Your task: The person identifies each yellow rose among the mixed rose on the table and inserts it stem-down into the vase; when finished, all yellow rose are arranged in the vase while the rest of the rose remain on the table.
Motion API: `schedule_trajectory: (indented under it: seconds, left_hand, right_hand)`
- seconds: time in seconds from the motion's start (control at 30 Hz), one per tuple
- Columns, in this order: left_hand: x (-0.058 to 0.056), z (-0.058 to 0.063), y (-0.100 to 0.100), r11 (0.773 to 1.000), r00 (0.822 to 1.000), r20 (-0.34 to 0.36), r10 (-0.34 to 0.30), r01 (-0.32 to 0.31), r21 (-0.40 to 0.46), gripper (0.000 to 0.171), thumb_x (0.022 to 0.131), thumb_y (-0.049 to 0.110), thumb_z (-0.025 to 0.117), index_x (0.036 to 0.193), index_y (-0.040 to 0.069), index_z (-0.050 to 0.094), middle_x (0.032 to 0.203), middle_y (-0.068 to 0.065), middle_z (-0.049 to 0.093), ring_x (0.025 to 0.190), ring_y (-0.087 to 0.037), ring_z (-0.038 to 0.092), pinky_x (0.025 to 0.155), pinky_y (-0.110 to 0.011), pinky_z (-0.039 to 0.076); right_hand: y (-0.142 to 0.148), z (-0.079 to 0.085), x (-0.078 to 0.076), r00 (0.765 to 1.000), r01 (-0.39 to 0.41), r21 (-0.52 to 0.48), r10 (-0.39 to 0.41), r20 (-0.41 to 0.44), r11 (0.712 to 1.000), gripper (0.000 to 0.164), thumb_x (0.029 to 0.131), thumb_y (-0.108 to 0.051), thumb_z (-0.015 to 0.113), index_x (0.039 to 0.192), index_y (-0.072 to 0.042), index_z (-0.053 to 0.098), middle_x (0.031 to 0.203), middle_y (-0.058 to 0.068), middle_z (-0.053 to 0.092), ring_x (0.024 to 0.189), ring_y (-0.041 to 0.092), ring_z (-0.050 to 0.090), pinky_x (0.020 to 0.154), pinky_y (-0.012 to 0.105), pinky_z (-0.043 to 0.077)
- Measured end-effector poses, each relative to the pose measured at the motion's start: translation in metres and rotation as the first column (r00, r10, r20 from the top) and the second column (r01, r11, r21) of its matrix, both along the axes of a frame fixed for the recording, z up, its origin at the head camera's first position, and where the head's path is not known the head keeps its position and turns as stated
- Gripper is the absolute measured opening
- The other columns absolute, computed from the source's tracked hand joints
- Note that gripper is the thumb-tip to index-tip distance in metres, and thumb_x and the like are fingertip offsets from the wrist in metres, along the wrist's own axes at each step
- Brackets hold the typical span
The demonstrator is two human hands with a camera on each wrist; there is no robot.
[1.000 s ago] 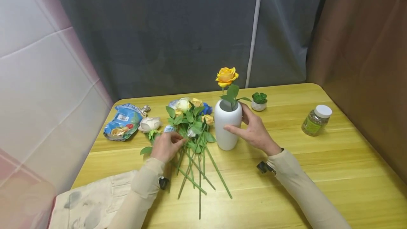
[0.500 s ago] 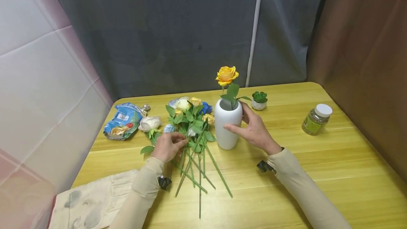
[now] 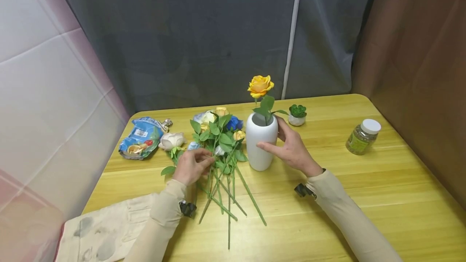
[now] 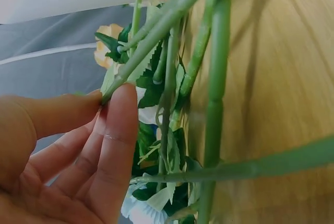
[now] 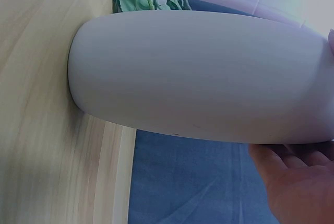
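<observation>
My left hand (image 3: 191,166) pinches a green flower stem (image 4: 156,33) between thumb and forefinger, at the left of a heap of artificial flowers (image 3: 225,140). Yellow, cream, blue and white blooms lie toward the back of that heap; bare stems spread toward me. Which bloom the pinched stem carries is hard to tell. A white vase (image 3: 260,148) stands upright right of the heap, a single yellow rose (image 3: 260,86) leaning inside it. Around the vase's right side, my right hand (image 3: 295,151) holds on with the thumb in front; its fingers are partly hidden behind.
A blue snack bag (image 3: 141,138) with a metal clip lies at the left, beside a large white flower (image 3: 172,141). Folded beige cloth (image 3: 105,229) covers the front left. Behind the vase sits a small potted succulent (image 3: 297,115); a lidded jar (image 3: 363,137) is farther right.
The pinched stem has shifted, its lower end swinging slightly left, and blooms at the back of the heap have stirred. My right hand and the vase stay put.
</observation>
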State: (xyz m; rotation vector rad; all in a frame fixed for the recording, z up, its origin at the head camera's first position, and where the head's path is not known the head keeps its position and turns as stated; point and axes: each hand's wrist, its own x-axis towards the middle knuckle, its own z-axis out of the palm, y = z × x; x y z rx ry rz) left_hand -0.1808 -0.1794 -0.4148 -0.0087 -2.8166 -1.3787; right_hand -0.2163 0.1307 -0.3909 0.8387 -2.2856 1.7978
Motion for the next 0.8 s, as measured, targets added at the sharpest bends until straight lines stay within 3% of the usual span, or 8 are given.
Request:
schedule_trajectory:
  seconds: [0.3,0.8]
  left_hand:
    - [-0.003,0.009,0.004,0.993,0.999,-0.035,0.02,-0.016,0.119,0.027,0.093,0.005,0.074,0.118,-0.003,0.071,0.104,-0.021,0.073,0.069,-0.019,0.073,0.064,-0.033,0.065]
    - [-0.007,0.026,0.017,0.988,0.994,-0.11,-0.003,0.02,0.152,0.028,0.095,0.012,0.074,0.119,-0.002,0.071,0.106,-0.02,0.074,0.067,-0.027,0.075,0.067,-0.045,0.065]
  right_hand:
    - [0.0,0.002,0.0,1.0,0.008,0.004,-0.008,-0.001,1.0,0.079,0.088,-0.011,0.082,0.155,-0.013,0.04,0.146,0.008,0.055,0.134,0.025,0.057,0.115,0.039,0.048]
    - [0.0,0.0,0.001,1.0,-0.002,-0.006,0.002,0.004,1.0,0.079,0.089,-0.013,0.082,0.155,-0.014,0.04,0.147,0.008,0.055,0.135,0.025,0.056,0.116,0.044,0.047]
